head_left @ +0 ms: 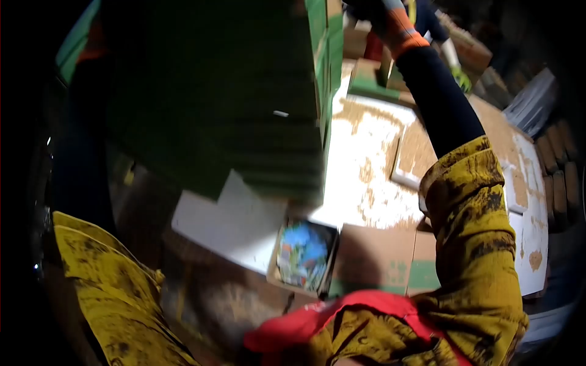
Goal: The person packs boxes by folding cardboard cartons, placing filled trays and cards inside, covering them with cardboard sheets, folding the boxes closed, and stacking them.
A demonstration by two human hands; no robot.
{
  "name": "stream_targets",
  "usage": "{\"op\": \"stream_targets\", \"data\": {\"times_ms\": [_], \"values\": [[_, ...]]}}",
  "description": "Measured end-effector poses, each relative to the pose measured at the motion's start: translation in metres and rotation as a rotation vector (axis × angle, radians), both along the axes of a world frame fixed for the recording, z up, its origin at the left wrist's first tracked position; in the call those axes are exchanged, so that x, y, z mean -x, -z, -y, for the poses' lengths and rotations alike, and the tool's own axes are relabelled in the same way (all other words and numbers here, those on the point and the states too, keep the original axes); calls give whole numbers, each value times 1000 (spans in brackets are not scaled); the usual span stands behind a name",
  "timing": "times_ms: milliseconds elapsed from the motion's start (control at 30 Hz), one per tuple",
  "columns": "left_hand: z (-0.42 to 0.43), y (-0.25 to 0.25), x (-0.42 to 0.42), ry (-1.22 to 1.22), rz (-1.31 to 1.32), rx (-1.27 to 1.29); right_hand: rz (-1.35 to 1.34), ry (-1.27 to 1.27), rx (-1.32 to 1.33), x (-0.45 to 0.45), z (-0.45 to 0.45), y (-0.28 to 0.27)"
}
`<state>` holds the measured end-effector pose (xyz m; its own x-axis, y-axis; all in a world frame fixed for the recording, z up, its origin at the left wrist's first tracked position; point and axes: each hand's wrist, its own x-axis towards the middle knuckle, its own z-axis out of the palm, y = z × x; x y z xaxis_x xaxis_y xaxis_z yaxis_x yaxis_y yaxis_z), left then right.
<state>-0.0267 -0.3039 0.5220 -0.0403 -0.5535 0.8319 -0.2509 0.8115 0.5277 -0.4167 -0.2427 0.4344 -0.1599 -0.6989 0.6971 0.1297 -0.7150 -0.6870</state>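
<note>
A large dark green cardboard box [213,110], its right side lit and showing brown edges, fills the upper left of the head view. It stands between my two raised arms. My left hand [94,46] is by the box's far left edge, deep in shadow; an orange glove cuff is faintly visible, the fingers are not. Near the top edge, my right hand [386,23] wears a grey and orange glove and is just right of the box. Its fingers are cut off or too dark to make out, so its contact with the box is unclear.
Below the box lies a white worn table [360,165] with flat boards. An open carton [334,244] holds blue and green packets beside a closed brown-green carton [372,256]. Across the table is another person's yellow-green gloved hand [462,79]. Brown stacked pieces [558,177] stand right.
</note>
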Motion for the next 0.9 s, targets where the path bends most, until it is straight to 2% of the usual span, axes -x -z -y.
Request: {"op": "stream_targets", "data": {"times_ms": [33, 67, 133, 167, 233, 300, 333, 400, 500, 600, 633, 667, 900], "values": [[-6, 11, 7, 36, 16, -7, 14, -103, -102, 13, 4, 54], [-15, 31, 20, 104, 30, -11, -112, -25, -94, 37, 28, 126], [-25, 58, 32, 207, 25, -42, -70, 7, -337, 35, 45, 239], [-29, 69, 36, 254, 19, -64, 117, -35, -591, 13, 30, 276], [-34, 93, 40, 349, -3, -128, 178, 29, -809, -16, 17, 337], [-36, 118, 37, 420, -74, -256, 203, 64, -893, -33, 18, 383], [-34, 126, 35, 460, -132, -330, 8, 138, -783, -42, 16, 400], [-27, 139, 27, 558, -261, -468, 580, -96, -974, -55, 39, 437], [-20, 153, 9, 849, -167, -496, 390, -71, -993, -64, 22, 415], [-19, 154, 6, 1058, -138, -373, 325, -75, -974, -58, 16, 404], [-18, 156, 9, 870, -65, -209, 307, -81, -971, -57, 16, 401], [-21, 160, 6, 799, -55, -186, 299, -91, -966, -59, 17, 397], [-49, 174, -9, 697, -135, -268, 234, -169, -957, -85, 26, 387]]}}
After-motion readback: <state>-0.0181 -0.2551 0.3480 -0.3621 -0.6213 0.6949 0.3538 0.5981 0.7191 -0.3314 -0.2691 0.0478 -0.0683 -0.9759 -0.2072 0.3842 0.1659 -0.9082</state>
